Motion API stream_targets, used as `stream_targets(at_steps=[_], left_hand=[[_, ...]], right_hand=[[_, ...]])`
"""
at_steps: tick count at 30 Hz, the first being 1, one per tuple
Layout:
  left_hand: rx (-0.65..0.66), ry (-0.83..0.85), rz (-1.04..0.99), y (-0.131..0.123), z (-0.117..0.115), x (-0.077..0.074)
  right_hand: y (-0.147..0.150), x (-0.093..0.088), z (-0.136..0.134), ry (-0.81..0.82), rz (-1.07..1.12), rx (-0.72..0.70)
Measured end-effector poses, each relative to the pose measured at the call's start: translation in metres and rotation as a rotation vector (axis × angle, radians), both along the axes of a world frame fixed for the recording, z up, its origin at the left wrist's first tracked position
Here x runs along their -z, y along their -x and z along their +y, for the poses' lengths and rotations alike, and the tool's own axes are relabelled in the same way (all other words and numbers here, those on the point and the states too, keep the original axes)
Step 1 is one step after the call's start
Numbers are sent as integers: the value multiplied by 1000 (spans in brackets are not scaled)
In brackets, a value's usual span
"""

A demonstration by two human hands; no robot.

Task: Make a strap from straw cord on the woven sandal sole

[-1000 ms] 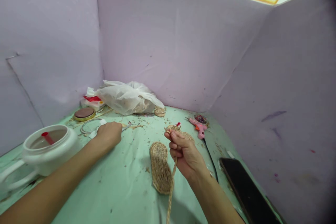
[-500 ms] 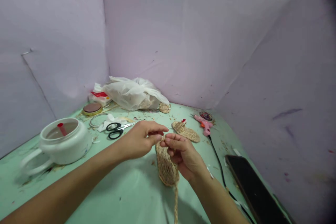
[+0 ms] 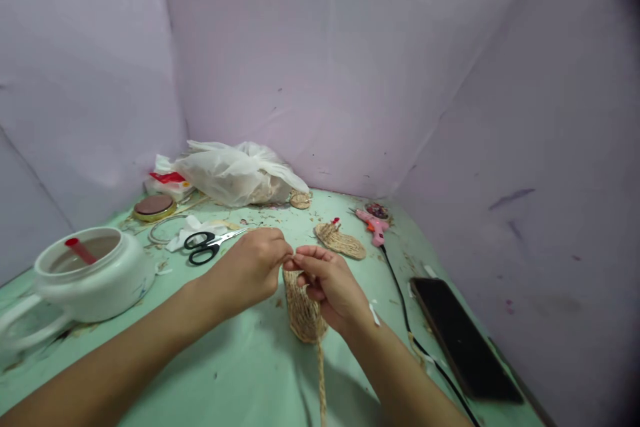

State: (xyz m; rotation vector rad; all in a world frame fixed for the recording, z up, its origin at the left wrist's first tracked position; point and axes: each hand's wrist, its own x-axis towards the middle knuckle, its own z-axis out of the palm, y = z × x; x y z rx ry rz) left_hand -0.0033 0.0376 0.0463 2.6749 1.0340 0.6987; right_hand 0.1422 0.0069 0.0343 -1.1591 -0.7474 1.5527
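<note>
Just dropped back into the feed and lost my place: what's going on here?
The person's left hand and right hand meet with their fingers pinched close together, over the far end of a coiled-rope piece. Whatever they pinch is too small to make out. A loose rope runs out of the bottom of the view. A second coiled piece, scissors and a pink glue gun lie unheld on the table.

Soft, even, moderate light covers the green table [image 3: 240, 380], with diffuse shadows beneath the left hand [image 3: 250, 273] and right hand [image 3: 335, 287] toward its near edge. The right wall [image 3: 565, 147] looks dimmer; wide-angle stretching affects its side, fingertip detail smears, and the top right corner blackens.
</note>
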Motion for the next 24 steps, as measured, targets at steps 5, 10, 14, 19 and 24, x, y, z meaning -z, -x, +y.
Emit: stream_targets(at_steps=[5, 10, 14, 19, 24], left_hand=[[-142, -220, 286, -2, -1, 5], [-206, -66, 324, -2, 3, 0], [-341, -23, 194, -4, 0, -1], [180, -322, -251, -29, -38, 7], [234, -257, -264, -52, -65, 13]], right_hand=[[4, 9, -1, -251, -334, -3], [2, 20, -6, -734, -1028, 69], [-4, 19, -5, -721, -1200, 111], [-10, 19, 4, -391, -1207, -11], [-14, 18, 7, -323, -1211, -109]])
